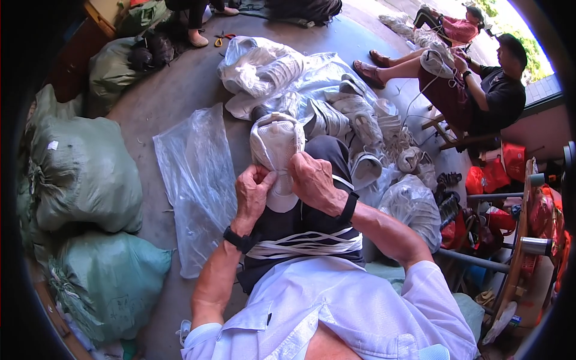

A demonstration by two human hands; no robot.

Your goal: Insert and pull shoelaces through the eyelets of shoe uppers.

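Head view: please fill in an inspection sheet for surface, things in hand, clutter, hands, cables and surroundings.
Surface: grey floor, with a clear plastic sheet lying left of the legs.
Things in hand: one pale shoe above the lap; white laces across the thighs.
Clutter: piled shoes ahead, some in clear plastic; green sacks at left; red bags at right.
Hands: left hand and right hand both grip the shoe, fingers bent.
Cables: nothing seen.
Surroundings: a seated co-worker, upper right, and another person beyond.
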